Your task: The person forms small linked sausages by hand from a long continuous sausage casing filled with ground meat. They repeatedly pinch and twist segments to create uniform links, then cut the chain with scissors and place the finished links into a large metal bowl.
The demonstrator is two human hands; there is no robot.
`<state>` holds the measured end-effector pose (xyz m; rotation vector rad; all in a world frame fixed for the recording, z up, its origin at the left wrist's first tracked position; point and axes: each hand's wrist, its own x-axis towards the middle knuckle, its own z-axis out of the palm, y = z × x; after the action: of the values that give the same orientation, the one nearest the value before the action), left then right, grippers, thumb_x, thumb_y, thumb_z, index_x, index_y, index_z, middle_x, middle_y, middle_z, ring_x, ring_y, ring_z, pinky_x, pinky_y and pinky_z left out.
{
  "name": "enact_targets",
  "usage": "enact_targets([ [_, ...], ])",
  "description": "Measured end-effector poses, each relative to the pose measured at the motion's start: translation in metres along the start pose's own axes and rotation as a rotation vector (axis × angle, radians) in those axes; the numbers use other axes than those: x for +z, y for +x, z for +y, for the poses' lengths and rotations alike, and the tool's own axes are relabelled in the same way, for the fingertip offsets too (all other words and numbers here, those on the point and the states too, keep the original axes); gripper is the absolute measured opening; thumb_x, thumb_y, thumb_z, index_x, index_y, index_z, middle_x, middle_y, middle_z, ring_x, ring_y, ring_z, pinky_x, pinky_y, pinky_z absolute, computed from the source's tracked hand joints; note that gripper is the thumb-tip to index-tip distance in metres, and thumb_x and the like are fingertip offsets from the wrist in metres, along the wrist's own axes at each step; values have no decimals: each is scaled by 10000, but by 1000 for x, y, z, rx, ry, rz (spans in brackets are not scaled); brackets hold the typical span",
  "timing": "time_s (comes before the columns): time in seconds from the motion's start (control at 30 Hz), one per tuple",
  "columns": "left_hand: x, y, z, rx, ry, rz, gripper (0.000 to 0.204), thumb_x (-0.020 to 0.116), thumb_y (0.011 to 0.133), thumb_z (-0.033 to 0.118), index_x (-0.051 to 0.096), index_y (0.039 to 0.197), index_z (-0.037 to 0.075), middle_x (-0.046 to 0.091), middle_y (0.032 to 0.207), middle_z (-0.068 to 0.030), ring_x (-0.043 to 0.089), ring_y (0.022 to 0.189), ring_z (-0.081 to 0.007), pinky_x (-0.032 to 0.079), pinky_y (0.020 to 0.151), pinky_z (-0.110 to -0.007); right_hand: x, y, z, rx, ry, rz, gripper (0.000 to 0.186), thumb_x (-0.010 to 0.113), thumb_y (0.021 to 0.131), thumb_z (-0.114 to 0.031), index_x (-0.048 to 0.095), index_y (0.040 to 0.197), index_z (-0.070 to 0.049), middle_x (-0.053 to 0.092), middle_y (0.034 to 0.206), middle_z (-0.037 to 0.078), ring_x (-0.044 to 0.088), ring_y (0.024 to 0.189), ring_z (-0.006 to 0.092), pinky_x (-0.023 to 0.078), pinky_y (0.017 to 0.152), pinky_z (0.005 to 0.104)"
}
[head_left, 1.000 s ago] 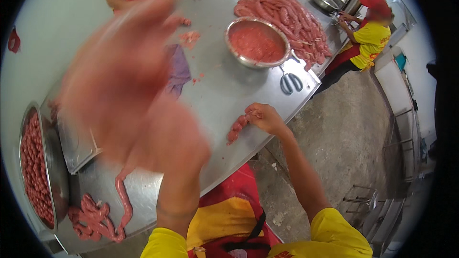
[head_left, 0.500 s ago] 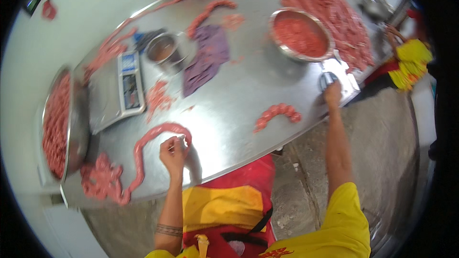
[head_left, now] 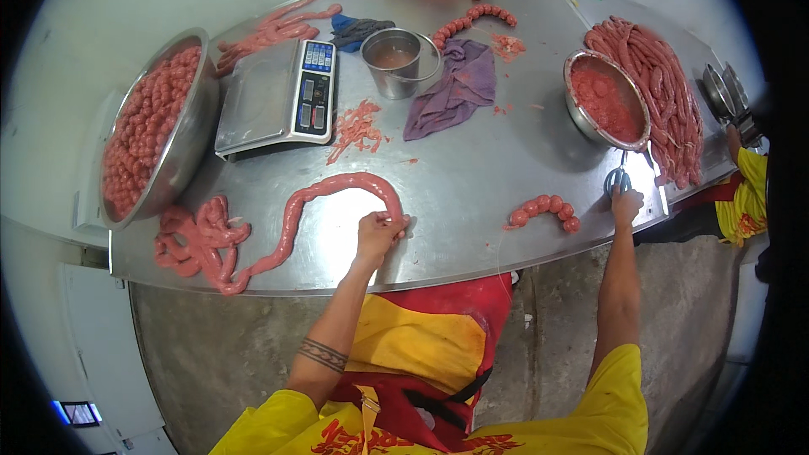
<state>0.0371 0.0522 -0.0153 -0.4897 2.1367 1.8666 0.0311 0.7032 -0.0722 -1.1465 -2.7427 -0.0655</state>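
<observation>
On the steel tabletop, near its front edge, the left hand pinches the end of a long filled sausage casing while the right hand seems to close on scissors by the front-right corner, likely to cut links next.

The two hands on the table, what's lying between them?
In the head view, a short linked sausage chain lies between the left hand and right hand, on the steel table.

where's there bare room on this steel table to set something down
Bare steel lies between the purple cloth, the bowl of ground meat and the short linked sausage. The left end is crowded: scale, big bowl, long sausage rope.
</observation>
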Motion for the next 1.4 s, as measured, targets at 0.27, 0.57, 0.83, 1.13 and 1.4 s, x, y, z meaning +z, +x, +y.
enact_targets([
  [0.27,-18,-5,6,-252,-85,-289,302,588,1068,218,705,1003,-53,673,704,-58,495,550,-45,354,464,-202,13,29,43,-168,206,-157,492,794,765,-364,714,850,115,709,762,246,707,654,354,554,628,467],
  [0.57,-51,-32,7,-9,318,-270,457,444,1120,354,707,1016,-5,565,656,-3,505,624,-112,438,652,-323,-120,-133,20,121,1385,-826,357,727,971,-375,659,1076,-40,514,792,-36,496,636,86,364,504,237],
  [0.83,-63,-30,0,-68,160,-315,377,450,1121,345,648,961,66,531,706,36,466,640,-67,403,604,-238,-162,-315,-127,-61,1599,-1406,794,797,781,-660,554,1265,-79,608,1107,29,581,881,109,477,686,258],
  [1.13,-97,-86,-9,179,681,-39,276,469,1086,226,628,984,25,690,912,-208,654,875,-442,497,777,-520,-156,-395,-237,-103,1136,-2247,776,614,825,-818,592,1145,-112,583,1081,16,530,749,63,373,521,195],
  [1.4,-112,-96,-3,276,532,12,247,511,1072,169,628,943,-6,630,788,-194,598,712,-357,476,690,-435,-139,-408,-298,-150,1112,-2207,650,674,850,-732,529,1020,-122,544,923,-8,535,731,56,349,462,176],
])
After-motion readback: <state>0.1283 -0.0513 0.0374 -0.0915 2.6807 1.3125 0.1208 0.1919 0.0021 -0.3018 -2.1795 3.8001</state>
